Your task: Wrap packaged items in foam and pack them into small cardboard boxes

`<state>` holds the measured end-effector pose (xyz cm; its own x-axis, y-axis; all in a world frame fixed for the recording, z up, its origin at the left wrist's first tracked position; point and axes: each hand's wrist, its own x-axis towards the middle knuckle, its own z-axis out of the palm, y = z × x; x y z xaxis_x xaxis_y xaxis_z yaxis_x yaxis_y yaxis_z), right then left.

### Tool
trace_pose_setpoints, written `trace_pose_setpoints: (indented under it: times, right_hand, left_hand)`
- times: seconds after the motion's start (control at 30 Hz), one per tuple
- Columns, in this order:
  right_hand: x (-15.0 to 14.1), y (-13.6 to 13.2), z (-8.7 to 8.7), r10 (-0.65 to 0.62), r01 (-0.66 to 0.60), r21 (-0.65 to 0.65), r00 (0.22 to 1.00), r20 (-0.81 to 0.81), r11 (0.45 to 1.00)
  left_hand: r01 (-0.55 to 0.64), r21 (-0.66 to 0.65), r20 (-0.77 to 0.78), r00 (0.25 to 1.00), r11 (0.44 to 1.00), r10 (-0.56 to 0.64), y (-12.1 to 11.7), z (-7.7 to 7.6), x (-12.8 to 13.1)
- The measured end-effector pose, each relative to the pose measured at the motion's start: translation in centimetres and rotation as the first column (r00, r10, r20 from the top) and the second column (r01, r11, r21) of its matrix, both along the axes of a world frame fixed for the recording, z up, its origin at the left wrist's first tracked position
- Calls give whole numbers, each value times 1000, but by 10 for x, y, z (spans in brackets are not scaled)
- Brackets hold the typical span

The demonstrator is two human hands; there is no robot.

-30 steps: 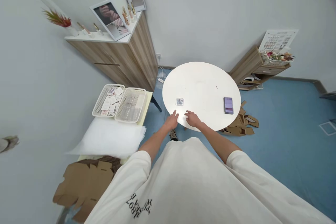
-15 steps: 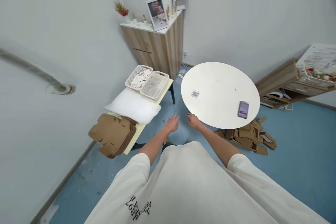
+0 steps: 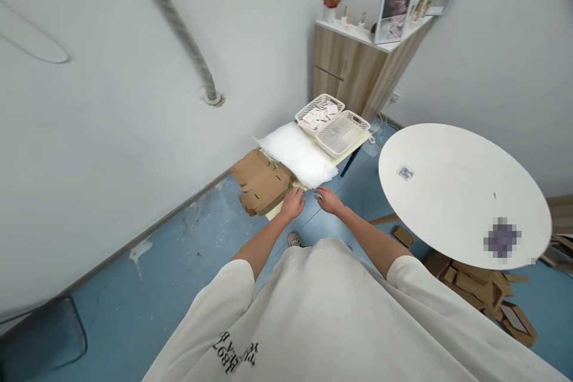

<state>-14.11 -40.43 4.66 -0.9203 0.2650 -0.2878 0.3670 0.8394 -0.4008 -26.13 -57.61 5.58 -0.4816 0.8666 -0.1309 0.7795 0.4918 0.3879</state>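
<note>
My left hand (image 3: 293, 204) is held out over the front edge of a narrow side table, its fingers loosely bent and apart, with nothing in them. Close by lies a stack of flat brown cardboard box blanks (image 3: 264, 182); whether my fingertips touch it I cannot tell. My right hand (image 3: 329, 200) hovers just right of the left one, open and without anything in it. Beyond both hands is a pile of white foam-like sheets (image 3: 298, 152). Two white plastic baskets stand behind the sheets: one basket (image 3: 299, 116) contains small white cards or packets, the other basket (image 3: 367, 127) clear bags.
A round white table (image 3: 461, 197) stands to the right, bearing a small clear packet (image 3: 405, 172) and a blurred purple item (image 3: 502, 237). Folded cardboard boxes (image 3: 483, 286) lie beneath it. A wooden cabinet (image 3: 353, 71) fills the corner; a dark chair (image 3: 45, 334) is lower left.
My view has turned left, so the side table now sits straight ahead of my hands and the round table has shifted right. Both hands stay empty and held forward.
</note>
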Motion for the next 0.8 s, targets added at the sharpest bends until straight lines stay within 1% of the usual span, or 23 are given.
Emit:
trace_pose_setpoints:
  times: [0.07,0.17,0.23,0.3,0.4,0.5,0.63,0.7,0.8]
  right_hand:
    - [-28,-25,1,34,-34,1,999,-20,999]
    - [-62,-56,3,58,-57,17,996,-66,998]
    - [-79,-71,4,75,-72,33,993,-94,997]
    - [-92,-81,5,95,-90,48,989,-110,995]
    - [-107,-88,4,127,-119,71,985,-116,990]
    - [-118,-89,2,152,-141,105,984,-97,984]
    - [-129,-93,3,175,-153,196,979,-101,969]
    - [-134,-97,4,199,-167,237,973,-120,957]
    - [-143,-100,8,253,-213,264,959,-129,941]
  left_hand:
    - [-79,-26,-21,997,997,79,-28,-1,-26]
    - [-180,-117,-64,983,977,173,-65,-5,-62]
    - [-216,-195,-72,976,957,205,-84,-10,-81]
    - [-222,-258,-54,975,940,215,-98,-16,-96]
    - [-213,-288,-9,975,933,220,-107,-21,-110]
    - [-211,-295,41,972,932,233,-109,-20,-118]
    - [-165,-305,67,979,938,194,-109,-11,-123]
    - [-129,-323,48,987,938,153,-109,-6,-122]
    - [-102,-356,-10,994,929,105,-110,5,-118]
